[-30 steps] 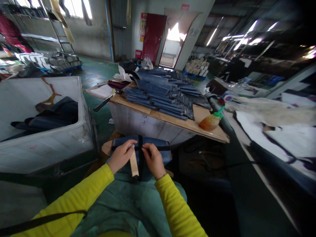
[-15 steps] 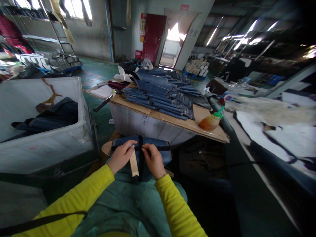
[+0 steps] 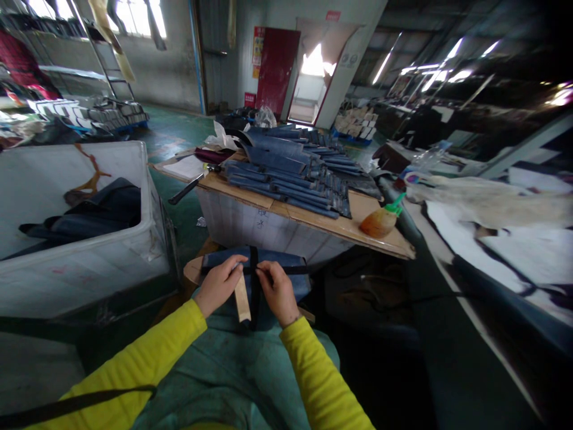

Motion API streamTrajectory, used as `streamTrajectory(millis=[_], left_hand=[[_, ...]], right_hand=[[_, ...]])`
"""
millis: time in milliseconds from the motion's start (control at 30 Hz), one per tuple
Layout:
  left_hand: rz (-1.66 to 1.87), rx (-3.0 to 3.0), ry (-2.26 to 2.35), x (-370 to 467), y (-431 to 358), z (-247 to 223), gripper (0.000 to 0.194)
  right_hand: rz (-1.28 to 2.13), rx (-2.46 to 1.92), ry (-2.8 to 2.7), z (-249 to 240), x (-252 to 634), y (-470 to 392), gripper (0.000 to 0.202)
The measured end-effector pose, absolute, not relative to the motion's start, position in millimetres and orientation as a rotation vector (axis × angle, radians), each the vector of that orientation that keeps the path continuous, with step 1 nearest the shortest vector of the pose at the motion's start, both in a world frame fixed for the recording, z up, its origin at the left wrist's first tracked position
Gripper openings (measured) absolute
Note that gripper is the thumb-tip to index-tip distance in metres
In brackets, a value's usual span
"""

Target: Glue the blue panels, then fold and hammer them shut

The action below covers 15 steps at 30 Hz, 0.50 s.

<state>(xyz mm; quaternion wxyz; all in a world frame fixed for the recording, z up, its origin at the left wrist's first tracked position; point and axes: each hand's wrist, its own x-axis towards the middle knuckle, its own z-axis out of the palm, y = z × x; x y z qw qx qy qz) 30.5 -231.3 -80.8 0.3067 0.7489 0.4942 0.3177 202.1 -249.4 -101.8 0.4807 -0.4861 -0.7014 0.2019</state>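
Note:
A dark blue piece [image 3: 286, 261] lies across my lap, crossed by a black strap [image 3: 254, 292] running up its middle and a black band running sideways. My left hand [image 3: 220, 285] is closed at the left of the strap, its fingers pinched over the upper end of a pale wooden strip [image 3: 242, 298]. On the other side my right hand [image 3: 278, 289] has thumb and fingertips pinched together at the strap's right edge, where the black bands cross. Whatever lies between those fingertips is too small to make out.
Beyond my hands, a cardboard-topped table [image 3: 286, 210] bears stacked blue pieces [image 3: 286, 185], a hammer [image 3: 192, 185] and an orange bottle with a green nozzle [image 3: 379, 222]. A white bin [image 3: 154, 239] stands left, holding dark blue pieces. Cloth covers the bench [image 3: 514, 239] at right.

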Motion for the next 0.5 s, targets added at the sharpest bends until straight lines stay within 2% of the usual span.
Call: streamTrajectory(millis=[300, 500], left_hand=[[0.901, 1.871, 1.302, 28, -226, -83, 0.028], [0.957, 1.741, 1.287, 33, -227, -81, 0.029]], right_hand=[[0.554, -1.227, -1.768, -86, 188, -268, 0.012], [0.370, -1.321, -1.983, -76, 162, -293, 0.045]])
